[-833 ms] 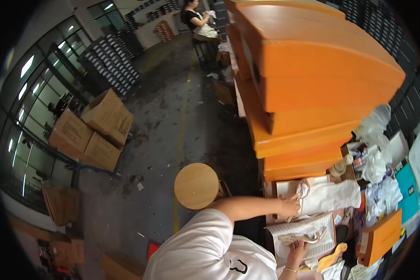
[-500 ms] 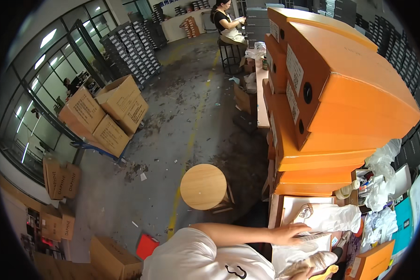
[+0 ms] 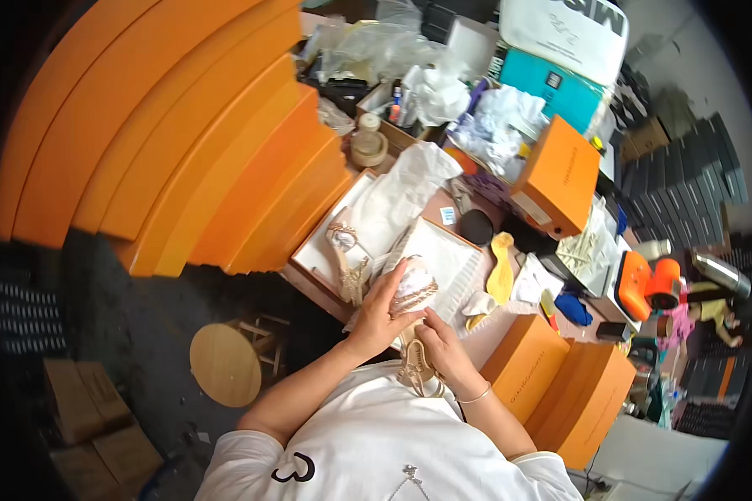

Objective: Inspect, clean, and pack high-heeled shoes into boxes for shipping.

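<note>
Both hands hold a strappy beige-gold sandal above the worktable, close to my body. White stuffing fills its toe. My left hand wraps the toe end from the left, fingers pointing up along it. At the strap end my right hand grips with the thumb on top. Under the hands lies an open shoebox with a white inside and crinkled tissue. To its left a matching sandal rests in a white-lined tray, beside crumpled tissue paper.
Tall stacks of orange shoeboxes stand at the left. More orange boxes sit at the back right and near right. Yellow cloth, a black round lid and a tape roll lie about. A wooden stool stands left.
The view has swung right and down to the worktable. My left hand has left the tissue paper by the tray and now holds the sandal together with my right hand.
</note>
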Demonstrator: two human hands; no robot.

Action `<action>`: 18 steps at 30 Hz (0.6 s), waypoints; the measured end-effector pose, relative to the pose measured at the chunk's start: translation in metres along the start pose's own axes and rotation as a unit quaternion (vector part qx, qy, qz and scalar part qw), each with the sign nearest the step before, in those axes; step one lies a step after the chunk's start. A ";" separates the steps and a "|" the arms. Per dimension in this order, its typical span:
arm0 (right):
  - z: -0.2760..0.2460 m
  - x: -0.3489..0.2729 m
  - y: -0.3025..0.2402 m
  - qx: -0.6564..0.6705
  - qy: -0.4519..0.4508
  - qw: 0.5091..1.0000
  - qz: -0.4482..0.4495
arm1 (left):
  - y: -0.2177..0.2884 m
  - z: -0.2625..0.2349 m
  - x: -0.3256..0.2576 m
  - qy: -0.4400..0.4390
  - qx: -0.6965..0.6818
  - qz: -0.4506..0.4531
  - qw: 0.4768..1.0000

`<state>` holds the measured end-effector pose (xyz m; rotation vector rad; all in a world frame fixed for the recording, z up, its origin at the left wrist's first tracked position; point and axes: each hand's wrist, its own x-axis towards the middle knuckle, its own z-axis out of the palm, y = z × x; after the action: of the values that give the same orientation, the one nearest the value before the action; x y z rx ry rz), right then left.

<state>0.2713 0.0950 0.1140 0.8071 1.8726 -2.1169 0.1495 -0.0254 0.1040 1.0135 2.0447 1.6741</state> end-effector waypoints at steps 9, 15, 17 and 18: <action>0.034 -0.019 0.008 -0.245 0.041 0.958 -0.146 | -0.011 -0.009 -0.004 -0.022 0.087 -0.052 0.995; -0.038 -0.078 0.032 0.110 0.108 0.987 -0.050 | -0.001 -0.012 0.064 -0.182 0.279 0.056 0.941; -0.055 -0.100 0.045 0.263 0.110 0.955 -0.086 | -0.027 -0.006 0.074 -0.204 0.395 0.088 0.891; -0.055 -0.107 0.041 0.305 0.116 0.941 -0.092 | -0.059 0.001 0.072 -0.224 0.453 0.105 0.856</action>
<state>0.3946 0.1188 0.1320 1.0702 1.4211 -2.8935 0.0800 0.0208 0.0624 1.7424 2.4172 0.3424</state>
